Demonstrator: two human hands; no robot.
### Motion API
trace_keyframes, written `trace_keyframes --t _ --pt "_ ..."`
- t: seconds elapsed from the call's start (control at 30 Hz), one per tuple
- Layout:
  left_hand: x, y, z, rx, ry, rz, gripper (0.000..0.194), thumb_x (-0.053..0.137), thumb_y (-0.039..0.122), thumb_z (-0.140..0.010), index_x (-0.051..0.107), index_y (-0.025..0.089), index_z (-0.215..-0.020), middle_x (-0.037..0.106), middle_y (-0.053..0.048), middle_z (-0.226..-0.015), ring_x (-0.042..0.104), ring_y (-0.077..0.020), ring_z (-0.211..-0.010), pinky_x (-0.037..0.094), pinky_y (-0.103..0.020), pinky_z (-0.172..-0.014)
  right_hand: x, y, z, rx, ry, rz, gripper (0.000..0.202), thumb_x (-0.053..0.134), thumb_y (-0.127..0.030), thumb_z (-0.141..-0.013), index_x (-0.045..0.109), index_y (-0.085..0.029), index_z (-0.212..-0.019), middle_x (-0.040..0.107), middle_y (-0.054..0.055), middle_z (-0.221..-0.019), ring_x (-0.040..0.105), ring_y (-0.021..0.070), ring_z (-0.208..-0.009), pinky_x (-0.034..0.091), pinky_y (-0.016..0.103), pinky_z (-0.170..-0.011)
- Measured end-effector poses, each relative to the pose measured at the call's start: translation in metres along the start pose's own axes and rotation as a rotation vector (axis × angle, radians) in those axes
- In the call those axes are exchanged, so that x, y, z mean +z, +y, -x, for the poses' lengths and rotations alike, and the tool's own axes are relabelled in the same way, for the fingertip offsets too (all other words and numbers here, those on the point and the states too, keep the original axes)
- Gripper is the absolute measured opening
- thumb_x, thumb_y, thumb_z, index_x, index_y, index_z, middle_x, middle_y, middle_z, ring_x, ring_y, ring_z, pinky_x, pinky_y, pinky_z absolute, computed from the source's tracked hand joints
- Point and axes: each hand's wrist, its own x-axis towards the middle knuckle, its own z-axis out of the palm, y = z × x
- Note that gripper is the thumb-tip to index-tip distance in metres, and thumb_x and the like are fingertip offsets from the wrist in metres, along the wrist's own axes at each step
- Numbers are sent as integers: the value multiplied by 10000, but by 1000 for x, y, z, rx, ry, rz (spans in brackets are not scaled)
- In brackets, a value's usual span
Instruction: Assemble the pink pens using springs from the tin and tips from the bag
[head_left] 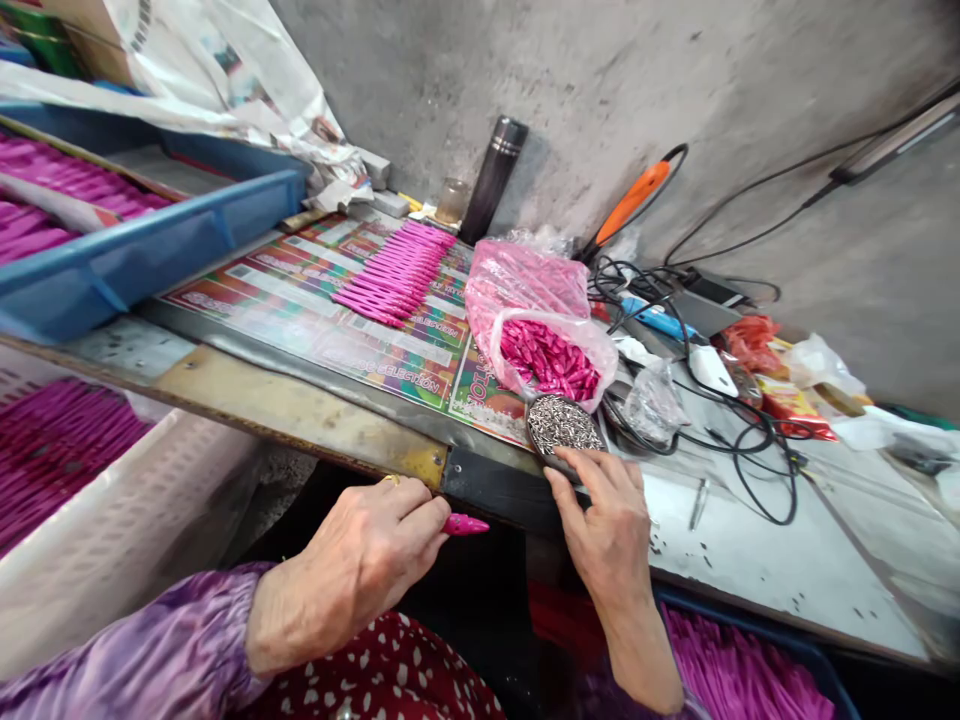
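A pink pointed piece [466, 524] sticks out of my left hand [367, 550], whose fingers are closed around it near the table's front edge. The fingertips of my right hand [606, 520] reach the near rim of a dark dish of small metal pins [562, 424]; whether a pin is between them is too small to tell. Behind the dish lies an open plastic bag of short pink pieces [551, 355]. A row of long pink sticks [397, 272] rests on the printed sheet [315, 310] to the left of the bag.
Blue tray [225, 225] of pink sticks at the left; white basket [165, 500] below it. A dark flask [495, 178] leans near the wall. Orange-handled tool [634, 200], black cables [739, 455] and wrappers [795, 405] at the right. A bin of pink sticks [739, 665] sits below.
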Motion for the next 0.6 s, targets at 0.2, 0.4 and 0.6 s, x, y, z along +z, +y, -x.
trace_keyframes --t 0.2,0.4,0.6 --pt "6 -4 1 -25 -8 -1 200 466 130 -1001 656 170 -952 640 -21 -778 595 -166 -644 417 -279 -547 5 2 2 0 -19 70 297 519 -342 -1003 763 -182 -1054 673 121 -961 543 300 -946 453 464 -852" --pt "9 -5 3 -23 -3 5 188 469 141 -1009 654 169 -994 645 -21 -779 586 -160 -637 407 -273 -552 6 2 2 -12 -19 83 282 511 -336 -1015 752 -192 -1039 678 108 -965 553 291 -950 436 449 -865" --pt "5 -3 2 -9 -26 -4 182 484 112 -978 660 156 -986 641 -26 -779 600 -174 -643 423 -284 -548 3 4 -3 -22 -60 50 289 509 -355 -1008 740 -181 -988 701 113 -934 552 293 -917 440 447 -839"
